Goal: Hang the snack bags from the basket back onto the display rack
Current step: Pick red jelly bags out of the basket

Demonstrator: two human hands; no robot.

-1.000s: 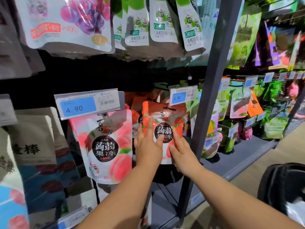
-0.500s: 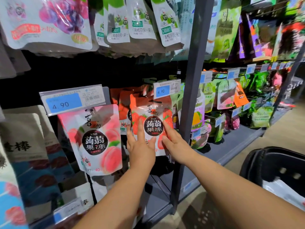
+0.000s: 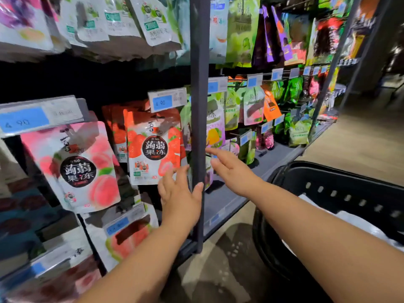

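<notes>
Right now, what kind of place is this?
Most likely a shop's snack aisle. Glossy red-and-white strawberry jelly pouches hang from a dark grey metal display rack, a blue-and-white price tag reading 4.90 sits above them, and a black perforated plastic shopping basket stands beside it.

Tan floor [image 3: 360, 145], pale patch [image 3: 209, 265] in foreground; dim shop light.

Red strawberry bag [image 3: 154, 147] upright on rack [image 3: 197, 84]

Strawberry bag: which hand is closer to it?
Left. The left hand is just under a bottom corner of the strawberry bag; the right hand is farther away, past the grey post.
</notes>
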